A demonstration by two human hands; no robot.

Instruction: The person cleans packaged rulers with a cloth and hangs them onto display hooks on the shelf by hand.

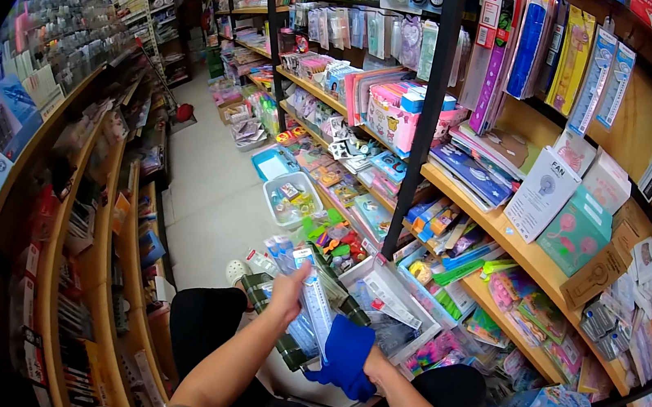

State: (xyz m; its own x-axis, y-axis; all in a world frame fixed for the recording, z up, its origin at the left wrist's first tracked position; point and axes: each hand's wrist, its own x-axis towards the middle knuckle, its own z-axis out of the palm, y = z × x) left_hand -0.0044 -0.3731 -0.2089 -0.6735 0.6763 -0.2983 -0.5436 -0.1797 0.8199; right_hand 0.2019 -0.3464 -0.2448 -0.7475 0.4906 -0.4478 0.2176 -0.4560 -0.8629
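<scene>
My left hand (287, 295) is closed on a long clear packet (315, 301) with blue and white print, held upright at a slant. A blue cloth (347, 354) covers my right hand, so its fingers are hidden; the cloth lies against the lower end of the packet. Beneath both hands is a dark green container (292, 350) with more clear blue packets in it, between my knees. Further small packets (279, 248) stick up just beyond my left hand.
A grey bin (429, 330) with packets stands right of the green container. Ahead are a white basket (268, 189) and a blue tray (255, 163) on the floor. Stocked shelves rise on the right (504, 229) and left (50, 249), with an aisle (196, 178) between.
</scene>
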